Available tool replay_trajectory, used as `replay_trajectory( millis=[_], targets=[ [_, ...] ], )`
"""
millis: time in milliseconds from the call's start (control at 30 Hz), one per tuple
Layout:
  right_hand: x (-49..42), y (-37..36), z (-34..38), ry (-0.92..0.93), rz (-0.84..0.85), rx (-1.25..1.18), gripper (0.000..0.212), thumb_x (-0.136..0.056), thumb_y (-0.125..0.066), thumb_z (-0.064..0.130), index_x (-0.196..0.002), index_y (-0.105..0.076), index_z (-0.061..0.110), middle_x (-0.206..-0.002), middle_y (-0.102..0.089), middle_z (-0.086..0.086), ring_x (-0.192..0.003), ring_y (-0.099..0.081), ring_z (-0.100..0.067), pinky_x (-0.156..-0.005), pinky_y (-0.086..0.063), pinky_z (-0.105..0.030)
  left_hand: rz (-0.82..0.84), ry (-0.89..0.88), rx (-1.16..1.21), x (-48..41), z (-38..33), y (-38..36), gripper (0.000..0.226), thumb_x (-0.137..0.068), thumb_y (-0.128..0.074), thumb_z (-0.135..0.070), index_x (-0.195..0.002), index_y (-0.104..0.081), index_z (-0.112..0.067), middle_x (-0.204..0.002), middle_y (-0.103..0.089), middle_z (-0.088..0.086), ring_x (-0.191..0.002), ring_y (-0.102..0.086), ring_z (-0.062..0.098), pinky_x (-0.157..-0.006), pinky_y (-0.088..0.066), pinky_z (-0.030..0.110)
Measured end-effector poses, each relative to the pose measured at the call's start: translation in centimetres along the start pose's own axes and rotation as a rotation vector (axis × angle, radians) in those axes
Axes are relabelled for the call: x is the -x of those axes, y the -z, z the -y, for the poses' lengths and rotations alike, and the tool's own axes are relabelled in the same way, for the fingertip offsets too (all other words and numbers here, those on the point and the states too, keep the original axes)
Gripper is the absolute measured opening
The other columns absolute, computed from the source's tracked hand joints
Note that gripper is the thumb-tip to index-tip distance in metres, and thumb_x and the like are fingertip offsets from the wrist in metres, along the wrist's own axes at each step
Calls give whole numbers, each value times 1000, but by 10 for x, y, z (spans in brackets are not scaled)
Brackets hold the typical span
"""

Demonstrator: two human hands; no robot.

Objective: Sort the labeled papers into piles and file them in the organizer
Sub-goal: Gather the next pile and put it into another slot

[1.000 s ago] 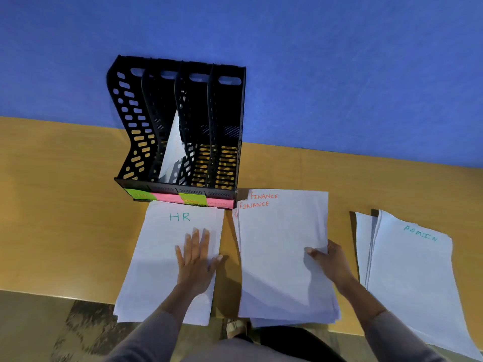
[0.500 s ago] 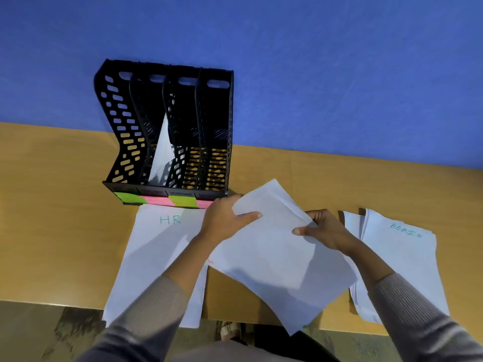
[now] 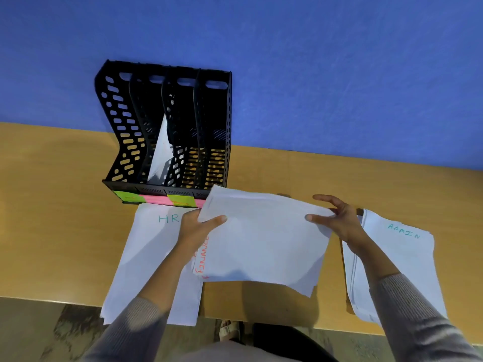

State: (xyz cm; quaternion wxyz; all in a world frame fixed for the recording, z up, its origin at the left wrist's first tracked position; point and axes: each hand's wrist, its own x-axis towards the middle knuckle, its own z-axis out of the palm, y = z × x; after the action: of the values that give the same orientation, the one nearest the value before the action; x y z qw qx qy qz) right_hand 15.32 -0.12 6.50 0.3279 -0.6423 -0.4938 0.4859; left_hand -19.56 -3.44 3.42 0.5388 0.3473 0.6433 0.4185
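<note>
We note the organizer (image 3: 167,131) rear-left on the desk (image 3: 52,205), with the HR pile (image 3: 146,257) before it. Left hand (image 3: 194,231) pinches the FINANCE stack (image 3: 261,244), held off the desk. Right hand (image 3: 339,220) pinches its opposite edge. ADMIN pile (image 3: 402,257) lies rightmost.

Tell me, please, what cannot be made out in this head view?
Head view:
Sticky labels on the organizer's front: writing too small and blurred; FINANCE stack partly covers the rightmost.
Sheet in the second slot: writing too faint.
ADMIN pile: near corner hidden by the right sleeve.
</note>
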Motion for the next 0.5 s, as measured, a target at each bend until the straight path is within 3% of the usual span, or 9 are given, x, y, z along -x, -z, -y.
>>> replay_trajectory(
  millis=[133,267,400,500],
  targets=[
    [12,-13,-26,-163,133,-310,50,-67,-88,21,-113,-71,19,-111,-74,-6,-102,-71,-27,-77,-58,-39,-15,67,138,5,0,5,29,-70,-83,-32,-93,-73,-18,-86,-77,-1,-76,-74,18,-55,-56,24],
    [32,-41,-46,-268,132,-311,48,-72,-84,27,-115,-69,13,-113,-73,-9,-102,-69,-31,-87,-56,-50,-46,103,145,11,6,-1,35,-67,-80,-45,-89,-71,-19,-81,-77,-1,-71,-74,18,-53,-55,25],
    [43,-53,-43,-207,33,-346,35,-81,-73,36,-110,-68,18,-103,-76,-2,-91,-73,-19,-67,-59,-31,-64,39,125,15,12,-6,34,-62,-85,-43,-85,-73,-21,-80,-77,-6,-74,-73,11,-58,-55,22],
    [47,-54,-33,-140,39,-284,37,-78,-68,48,-103,-70,22,-93,-77,2,-83,-73,-11,-60,-56,-21,-34,3,132,23,18,-15,25,-63,-87,-33,-81,-73,-24,-79,-76,-11,-74,-72,5,-57,-55,18]
  ],
)
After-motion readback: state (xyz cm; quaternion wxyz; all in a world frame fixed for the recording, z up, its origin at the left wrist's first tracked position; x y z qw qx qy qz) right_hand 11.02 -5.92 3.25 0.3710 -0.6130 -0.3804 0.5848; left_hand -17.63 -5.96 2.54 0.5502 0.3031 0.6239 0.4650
